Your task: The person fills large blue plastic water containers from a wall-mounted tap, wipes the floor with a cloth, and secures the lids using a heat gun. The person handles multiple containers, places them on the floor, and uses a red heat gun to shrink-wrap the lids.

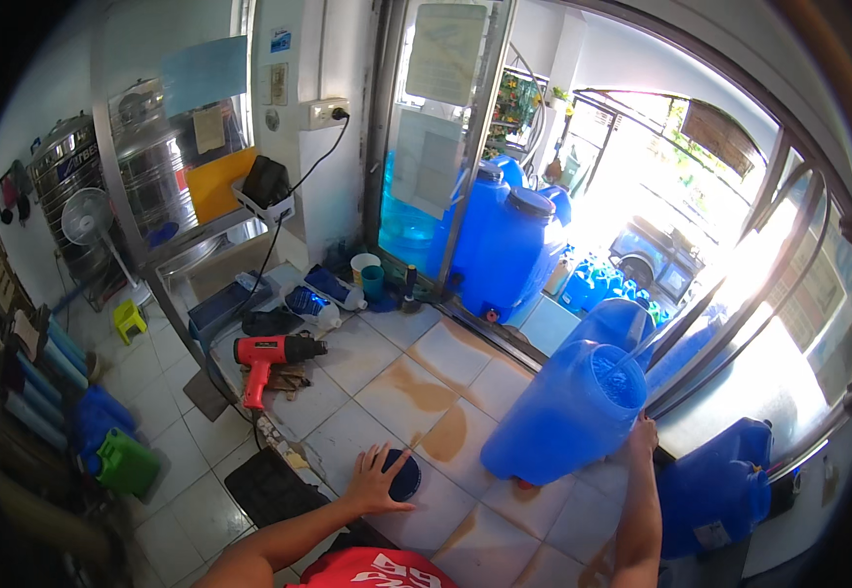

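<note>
My left hand [380, 481] spreads its fingers over a round dark blue lid [404, 476] on the white tiled surface; whether it grips the lid's edge I cannot tell. At the right, my right hand [644, 434] is against the side of a blue plastic water container [555, 419], near its wide uncovered mouth; its fingers are partly hidden. Water shows inside the mouth, where a thin stream or clear tube [635, 351] enters. A red fitting [523, 483] sits at the container's base. Behind it stands another blue container [610, 320].
A red heat gun [268, 360] lies at the left, its cord trailing over the edge. Bottles [312, 307] and a teal cup [372, 282] stand or lie behind. Large lidded blue drums [514, 250] are beyond the door frame; a blue jug [720, 492] is at right.
</note>
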A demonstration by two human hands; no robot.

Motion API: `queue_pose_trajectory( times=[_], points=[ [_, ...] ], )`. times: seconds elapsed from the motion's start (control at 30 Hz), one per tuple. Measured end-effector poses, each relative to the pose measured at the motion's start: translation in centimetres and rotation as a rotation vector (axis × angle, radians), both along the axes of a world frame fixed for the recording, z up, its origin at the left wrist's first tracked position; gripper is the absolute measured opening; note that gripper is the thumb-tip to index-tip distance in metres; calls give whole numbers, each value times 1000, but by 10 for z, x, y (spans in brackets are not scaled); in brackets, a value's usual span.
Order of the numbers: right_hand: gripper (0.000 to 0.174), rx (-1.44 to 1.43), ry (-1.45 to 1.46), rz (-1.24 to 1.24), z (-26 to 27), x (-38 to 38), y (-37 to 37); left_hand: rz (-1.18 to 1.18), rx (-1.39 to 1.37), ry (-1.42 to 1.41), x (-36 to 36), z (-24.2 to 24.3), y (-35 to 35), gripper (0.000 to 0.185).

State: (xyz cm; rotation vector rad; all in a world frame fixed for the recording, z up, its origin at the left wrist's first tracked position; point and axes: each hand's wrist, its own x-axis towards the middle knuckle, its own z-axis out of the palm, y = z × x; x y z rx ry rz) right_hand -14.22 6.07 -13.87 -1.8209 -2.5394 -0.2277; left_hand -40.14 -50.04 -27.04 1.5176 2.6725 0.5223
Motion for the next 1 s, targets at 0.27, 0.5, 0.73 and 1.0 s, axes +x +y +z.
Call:
queue_pose_trajectory(
  times=[0.27, 0.5, 0.73, 1.0],
  points=[
    [38, -122, -107, -183, -14, -15, 70, -2, 131, -81, -3, -7, 4, 118],
    [37, -129, -127, -168, -6, -6, 57, 23, 216, -33, 0, -13, 11, 110],
    [32, -153, -3, -221, 19, -24, 29, 29, 243, -78, -3, -23, 15, 109],
    [31, -66, 121, -279, 12, -27, 17, 20, 256, -39, -3, -9, 16, 108]
  ],
)
